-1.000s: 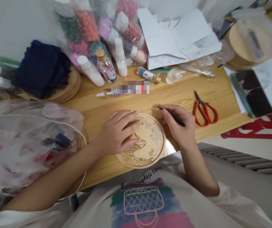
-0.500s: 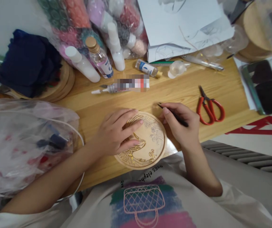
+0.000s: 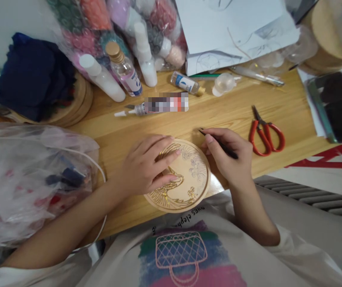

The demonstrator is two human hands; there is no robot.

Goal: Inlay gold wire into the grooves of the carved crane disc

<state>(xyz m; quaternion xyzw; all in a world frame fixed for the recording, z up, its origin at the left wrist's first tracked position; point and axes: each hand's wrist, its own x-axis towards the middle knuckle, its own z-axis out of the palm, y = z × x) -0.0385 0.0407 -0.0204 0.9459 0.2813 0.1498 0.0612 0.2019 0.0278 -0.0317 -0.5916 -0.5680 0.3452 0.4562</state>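
Two hands are at work over a wooden counter (image 3: 215, 115). Spread flat, the left hand (image 3: 142, 165) lies across the left part of a round wooden plaque (image 3: 193, 173), its fingers loosely parted over a gold bird design and gripping nothing. The plaque rests at the counter's near edge, just in front of the person's shirt (image 3: 123, 259); gold lines cover much of its left side, while thin drawn lines show at the upper right. Closed around a slim black tool (image 3: 223, 146), the right hand (image 3: 233, 159) is just beside the plaque's right edge. The tool's tip points up and left, apart from the plaque; whether it touches the counter I cannot tell. Red-handled scissors (image 3: 264, 137) lie near the right hand, with a phone (image 3: 337, 107) farther right. Beyond the plaque lie a tube (image 3: 165, 103), its label blurred, and a small bottle (image 3: 184, 83) on its side.
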